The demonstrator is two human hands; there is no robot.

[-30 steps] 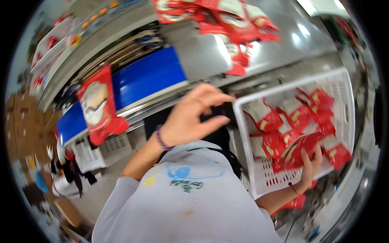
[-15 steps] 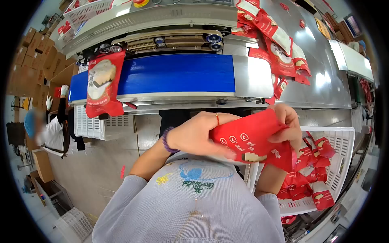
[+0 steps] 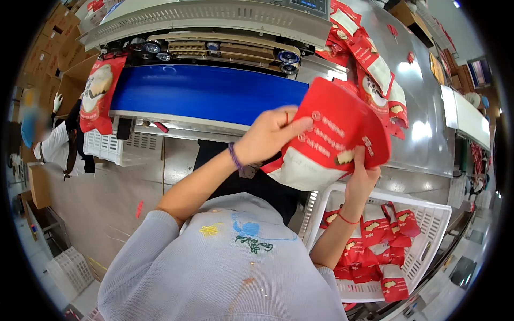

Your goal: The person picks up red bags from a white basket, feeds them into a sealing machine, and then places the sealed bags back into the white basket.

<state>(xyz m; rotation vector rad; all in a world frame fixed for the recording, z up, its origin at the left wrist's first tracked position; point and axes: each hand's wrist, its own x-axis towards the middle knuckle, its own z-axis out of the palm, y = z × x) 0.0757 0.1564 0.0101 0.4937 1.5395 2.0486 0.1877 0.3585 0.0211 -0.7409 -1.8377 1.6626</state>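
Pouch point(image 3: 337, 115) is up in the air between both hands, in front of the near end of the blue belt point(image 3: 203, 91), with the metal table point(image 3: 423, 131) just beyond it. Half a second ago it was bent over and nearer the chest; now it has been lifted and spread wider, and its pale lower panel has come into view. That suggests it is still being turned or straightened by hand, rather than being set down. Over the same moment, the other pouch point(image 3: 96, 101) has shifted farther toward the belt's left end, where it hangs partly past the edge. The left hand point(image 3: 266, 136) pinches the held one at its left side, thumb on the front and fingers mostly behind. The right hand point(image 3: 365, 179) grips the lower right side, its thumb lying upward on the face. The held one is glossy red above, with lines of white print and small round marks, a little picture of pale slices near the right thumb, and a whitish, filled-looking part below. It tilts, with its top edge bowed and the right side curling. Whether its top is sealed, I cannot tell. Near the right forearm stands the white crate point(image 3: 435, 230), holding more red packs point(image 3: 393, 283).
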